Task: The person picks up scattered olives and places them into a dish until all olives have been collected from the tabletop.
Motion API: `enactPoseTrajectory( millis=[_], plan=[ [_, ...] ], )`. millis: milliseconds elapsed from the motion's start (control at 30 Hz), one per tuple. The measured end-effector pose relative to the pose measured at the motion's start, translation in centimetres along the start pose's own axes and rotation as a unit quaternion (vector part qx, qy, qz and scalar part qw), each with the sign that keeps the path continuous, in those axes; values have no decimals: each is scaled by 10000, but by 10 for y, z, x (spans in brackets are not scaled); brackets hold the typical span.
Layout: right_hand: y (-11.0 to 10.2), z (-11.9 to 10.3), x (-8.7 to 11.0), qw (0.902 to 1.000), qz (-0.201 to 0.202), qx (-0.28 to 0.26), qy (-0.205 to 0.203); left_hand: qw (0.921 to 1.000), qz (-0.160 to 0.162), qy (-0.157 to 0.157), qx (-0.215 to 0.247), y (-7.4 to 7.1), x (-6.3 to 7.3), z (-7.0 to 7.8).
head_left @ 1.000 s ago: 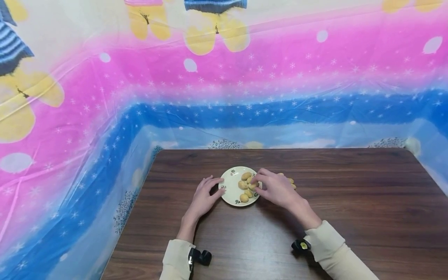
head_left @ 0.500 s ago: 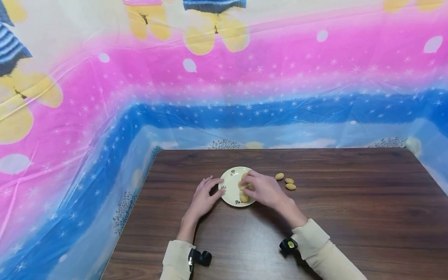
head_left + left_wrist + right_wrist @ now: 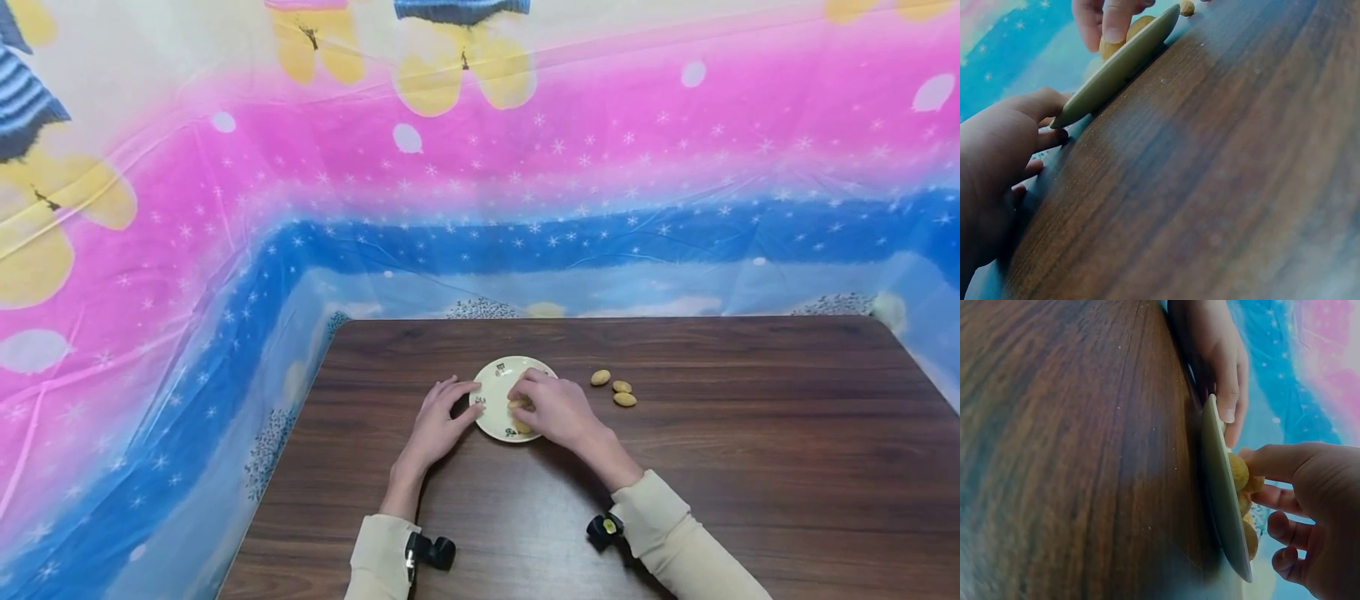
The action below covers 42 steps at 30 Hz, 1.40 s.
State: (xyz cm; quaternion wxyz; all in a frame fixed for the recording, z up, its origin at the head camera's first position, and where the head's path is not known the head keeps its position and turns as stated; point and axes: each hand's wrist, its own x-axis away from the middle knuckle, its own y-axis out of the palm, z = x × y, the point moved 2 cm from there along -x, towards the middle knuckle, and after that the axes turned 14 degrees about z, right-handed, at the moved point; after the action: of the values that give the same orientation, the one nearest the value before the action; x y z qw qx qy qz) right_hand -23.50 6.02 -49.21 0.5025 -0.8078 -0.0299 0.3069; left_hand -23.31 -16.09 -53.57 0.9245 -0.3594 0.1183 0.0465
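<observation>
A small cream plate (image 3: 491, 421) with dark printed motifs on its rim lies on the table. My left hand (image 3: 438, 423) holds its left rim between thumb and forefinger, the other fingers standing apart from it. Over the plate's right half, my right hand (image 3: 558, 408) pinches a yellow-brown oval piece that looks like a walnut (image 3: 1254, 484) among others of its kind. Several such walnuts (image 3: 1250, 540) sit on the plate, mostly hidden under that hand in the head view. Past the right rim, 3 more walnuts (image 3: 624, 400) lie on the wood.
The dark wood-grain table (image 3: 787, 467) has its far edge just beyond the plate. A pink and blue patterned cloth (image 3: 600, 233) hangs behind and to the left. Black wrist cameras (image 3: 431, 552) are worn at both cuffs.
My right hand has moved left from the plate's right rim towards its middle, uncovering the loose walnuts on the table. My left hand and the plate have stayed in place.
</observation>
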Motion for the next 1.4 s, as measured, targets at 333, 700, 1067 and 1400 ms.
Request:
enactPoseTrajectory(
  millis=[333,700,1067,1400],
  plan=[
    [-4,5,4,9996,118,-232,90,10000,-8,47,24,0,0,0],
    [-29,30,19,9977,341,-413,415,9999,-79,-30,73,-2,1,0],
    [-46,53,30,9975,365,-146,595,10000,-53,12,48,-2,1,-1],
    [-58,80,49,9965,262,123,783,10000,-52,53,21,-1,2,-1]
  ],
)
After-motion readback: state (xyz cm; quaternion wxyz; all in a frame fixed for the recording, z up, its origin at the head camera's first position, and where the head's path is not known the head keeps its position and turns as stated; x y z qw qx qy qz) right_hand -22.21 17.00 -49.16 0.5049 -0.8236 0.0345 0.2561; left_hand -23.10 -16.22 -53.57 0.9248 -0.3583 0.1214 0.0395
